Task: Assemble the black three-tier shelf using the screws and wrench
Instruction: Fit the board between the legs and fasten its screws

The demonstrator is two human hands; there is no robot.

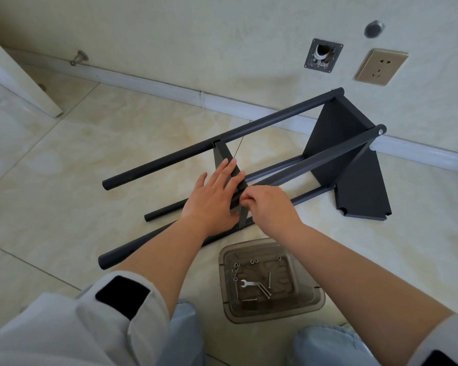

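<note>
While the left hand [213, 196] lies flat and open against the thin black sheet-metal middle shelf panel [232, 178], steadying it edge-up between the poles, the right hand [267, 204] is curled closed with its fingertips pinched at the panel's near edge; whatever small part it grips is hidden, probably a screw being started. For this step, a good approach is likely to keep the flat palm pressing the panel square so its corner notch stays seated against the round dark-grey metal pole [315, 161], and to thread the screw by finger before any tool is used, since a tilted panel could cross-thread.

Lying on its side on the glossy cream floor tiles [64, 159], the black three-tier shelf frame [222, 136] shows smooth matte tubes and one flat end panel [339, 138] already bolted on near the wall. A third loose black panel [362, 191] with notched corners rests beside it. Just below the hands, a translucent smoky plastic tray [312, 299] holds slim silver screws [269, 280], small nuts and a flat stamped steel wrench [249, 283], untouched.
</note>
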